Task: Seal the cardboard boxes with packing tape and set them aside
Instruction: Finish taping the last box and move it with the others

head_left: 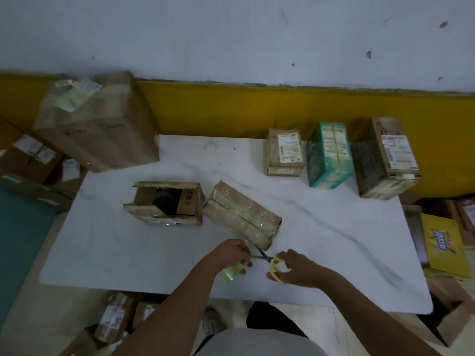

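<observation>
A taped cardboard box (241, 214) lies at an angle in the middle of the white table (128, 253). Just in front of it my left hand (231, 253) grips a roll of clear packing tape (232, 272), with a strip running up to the box's near end. My right hand (298, 268) holds yellow-handled scissors (272, 263), fingers through the loops. The blades point left and are spread at the strip between roll and box. An unsealed cardboard box (167, 204) with its flaps apart and something dark inside sits to the left, touching the taped box.
A large wrapped carton (97, 124) stands at the table's back left corner. Along the back right stand a small labelled box (284, 152), a green box (329, 155) and a brown labelled box (385, 158). More boxes lie on the floor left, right and below the table.
</observation>
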The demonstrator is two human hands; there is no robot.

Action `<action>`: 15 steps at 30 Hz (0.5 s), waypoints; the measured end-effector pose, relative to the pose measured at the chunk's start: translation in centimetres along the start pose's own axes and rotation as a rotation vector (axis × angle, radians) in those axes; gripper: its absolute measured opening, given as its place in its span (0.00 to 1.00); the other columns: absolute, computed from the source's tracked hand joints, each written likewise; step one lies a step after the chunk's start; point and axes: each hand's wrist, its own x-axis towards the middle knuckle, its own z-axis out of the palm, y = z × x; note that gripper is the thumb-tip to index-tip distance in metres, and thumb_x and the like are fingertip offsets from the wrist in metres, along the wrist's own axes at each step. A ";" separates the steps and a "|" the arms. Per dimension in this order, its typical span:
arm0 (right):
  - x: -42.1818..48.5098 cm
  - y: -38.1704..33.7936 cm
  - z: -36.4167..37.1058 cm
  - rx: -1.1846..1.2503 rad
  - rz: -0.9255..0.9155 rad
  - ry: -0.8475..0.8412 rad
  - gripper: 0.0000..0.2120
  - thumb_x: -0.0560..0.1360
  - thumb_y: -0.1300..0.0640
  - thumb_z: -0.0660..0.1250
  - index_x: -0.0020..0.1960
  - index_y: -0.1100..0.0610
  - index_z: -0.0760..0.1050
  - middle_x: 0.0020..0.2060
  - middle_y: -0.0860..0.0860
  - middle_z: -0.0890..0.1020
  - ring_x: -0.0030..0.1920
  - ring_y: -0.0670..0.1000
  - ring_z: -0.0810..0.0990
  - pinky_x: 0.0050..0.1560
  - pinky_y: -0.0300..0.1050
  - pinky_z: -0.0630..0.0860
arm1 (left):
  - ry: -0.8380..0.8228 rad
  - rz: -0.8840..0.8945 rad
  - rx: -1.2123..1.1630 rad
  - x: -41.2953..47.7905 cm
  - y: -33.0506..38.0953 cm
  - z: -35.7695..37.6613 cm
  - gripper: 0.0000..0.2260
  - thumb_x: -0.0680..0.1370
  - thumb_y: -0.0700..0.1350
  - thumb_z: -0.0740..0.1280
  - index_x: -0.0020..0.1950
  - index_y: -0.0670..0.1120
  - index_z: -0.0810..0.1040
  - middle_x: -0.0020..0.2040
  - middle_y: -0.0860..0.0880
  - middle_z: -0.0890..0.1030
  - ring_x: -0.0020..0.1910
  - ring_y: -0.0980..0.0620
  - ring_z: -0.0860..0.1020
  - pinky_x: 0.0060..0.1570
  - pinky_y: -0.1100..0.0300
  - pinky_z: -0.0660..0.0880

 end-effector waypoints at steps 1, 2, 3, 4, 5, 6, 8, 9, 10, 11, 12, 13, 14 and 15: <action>0.3 0.7 0.3 0.032 0.005 -0.039 0.28 0.61 0.25 0.67 0.54 0.39 0.75 0.53 0.45 0.74 0.57 0.47 0.75 0.63 0.49 0.71 | 0.006 -0.001 -0.014 -0.1 -0.3 -0.2 0.02 0.78 0.34 0.67 0.48 0.38 0.75 0.48 0.32 0.80 0.29 0.50 0.81 0.30 0.56 0.79; 0.7 1.9 0.9 0.060 0.011 -0.085 0.24 0.62 0.28 0.69 0.52 0.39 0.75 0.53 0.48 0.76 0.56 0.48 0.76 0.63 0.50 0.73 | 0.012 -0.001 -0.033 -0.1 -0.6 -0.3 0.02 0.78 0.34 0.67 0.48 0.37 0.75 0.47 0.32 0.79 0.28 0.50 0.81 0.29 0.57 0.79; 1.1 3.1 1.4 0.096 0.017 -0.123 0.21 0.61 0.29 0.70 0.49 0.39 0.76 0.53 0.50 0.77 0.56 0.50 0.78 0.63 0.51 0.74 | 0.020 -0.004 -0.051 -0.1 -0.9 -0.4 0.02 0.78 0.33 0.66 0.48 0.37 0.75 0.47 0.32 0.79 0.28 0.50 0.81 0.28 0.57 0.79; 1.6 4.6 2.1 0.116 0.035 -0.144 0.20 0.61 0.30 0.72 0.46 0.40 0.77 0.52 0.51 0.78 0.55 0.51 0.79 0.62 0.52 0.75 | 0.032 -0.005 -0.062 0.1 -1.2 -0.5 0.02 0.78 0.33 0.66 0.49 0.36 0.75 0.48 0.32 0.78 0.28 0.50 0.81 0.28 0.57 0.79; 1.5 5.4 2.4 0.130 0.050 -0.147 0.19 0.60 0.30 0.72 0.43 0.40 0.77 0.50 0.51 0.78 0.53 0.51 0.80 0.61 0.50 0.76 | 0.047 -0.002 -0.077 0.3 -1.5 -0.5 0.02 0.78 0.33 0.66 0.49 0.36 0.75 0.48 0.31 0.79 0.29 0.49 0.82 0.29 0.56 0.79; 1.2 5.9 2.5 0.128 0.058 -0.130 0.19 0.60 0.30 0.72 0.41 0.41 0.77 0.46 0.50 0.78 0.51 0.51 0.79 0.58 0.47 0.76 | 0.065 0.005 -0.095 0.5 -1.8 -0.5 0.02 0.77 0.33 0.67 0.49 0.36 0.75 0.47 0.32 0.79 0.31 0.48 0.82 0.30 0.55 0.79; 0.2 6.1 2.3 0.065 0.085 -0.042 0.21 0.65 0.31 0.71 0.46 0.45 0.77 0.44 0.48 0.78 0.47 0.47 0.77 0.51 0.40 0.73 | 0.103 0.035 -0.121 0.9 -1.9 -0.4 0.02 0.78 0.35 0.67 0.47 0.36 0.77 0.45 0.33 0.80 0.35 0.45 0.83 0.32 0.54 0.79; 0.0 6.4 2.2 0.000 0.114 0.035 0.23 0.67 0.32 0.70 0.51 0.48 0.77 0.46 0.48 0.78 0.48 0.46 0.77 0.50 0.39 0.72 | 0.113 0.052 -0.131 1.0 -1.9 -0.2 0.03 0.78 0.36 0.67 0.46 0.36 0.77 0.44 0.35 0.80 0.37 0.44 0.83 0.32 0.54 0.79; 0.0 6.6 2.2 -0.039 0.145 0.113 0.23 0.69 0.33 0.69 0.52 0.50 0.76 0.46 0.48 0.78 0.49 0.47 0.77 0.50 0.39 0.73 | 0.113 0.066 -0.143 1.2 -1.8 0.0 0.04 0.78 0.37 0.67 0.46 0.36 0.77 0.43 0.36 0.80 0.39 0.44 0.83 0.33 0.53 0.80; -0.1 6.5 2.1 -0.032 0.160 0.188 0.22 0.70 0.34 0.69 0.52 0.51 0.76 0.46 0.49 0.79 0.49 0.47 0.78 0.50 0.41 0.74 | 0.109 0.080 -0.157 1.3 -1.7 0.1 0.05 0.79 0.38 0.67 0.47 0.36 0.78 0.43 0.37 0.80 0.40 0.43 0.83 0.33 0.53 0.80; 0.1 6.4 2.1 -0.002 0.181 0.250 0.22 0.70 0.35 0.69 0.53 0.51 0.76 0.46 0.50 0.80 0.49 0.48 0.79 0.50 0.43 0.76 | 0.104 0.092 -0.168 1.3 -1.6 0.3 0.05 0.79 0.39 0.67 0.48 0.37 0.78 0.43 0.38 0.80 0.41 0.43 0.83 0.33 0.53 0.80; 0.2 6.0 2.1 0.022 0.198 0.316 0.23 0.71 0.36 0.69 0.56 0.52 0.77 0.48 0.51 0.80 0.50 0.50 0.80 0.50 0.43 0.76 | 0.099 0.101 -0.179 1.4 -1.5 0.5 0.05 0.79 0.39 0.66 0.49 0.37 0.79 0.43 0.38 0.81 0.42 0.43 0.83 0.34 0.53 0.80; 0.5 5.7 2.2 0.026 0.230 0.358 0.25 0.73 0.37 0.67 0.61 0.53 0.76 0.52 0.53 0.80 0.52 0.51 0.80 0.52 0.44 0.75 | 0.091 0.106 -0.183 1.4 -1.6 0.6 0.05 0.79 0.39 0.66 0.50 0.38 0.79 0.43 0.39 0.81 0.42 0.43 0.83 0.34 0.52 0.80; 0.9 5.4 2.3 0.000 0.267 0.378 0.26 0.75 0.38 0.65 0.64 0.55 0.75 0.55 0.56 0.78 0.54 0.53 0.79 0.53 0.44 0.74 | 0.083 0.107 -0.184 1.5 -1.6 0.7 0.06 0.80 0.40 0.65 0.51 0.38 0.78 0.44 0.39 0.81 0.42 0.43 0.83 0.34 0.52 0.80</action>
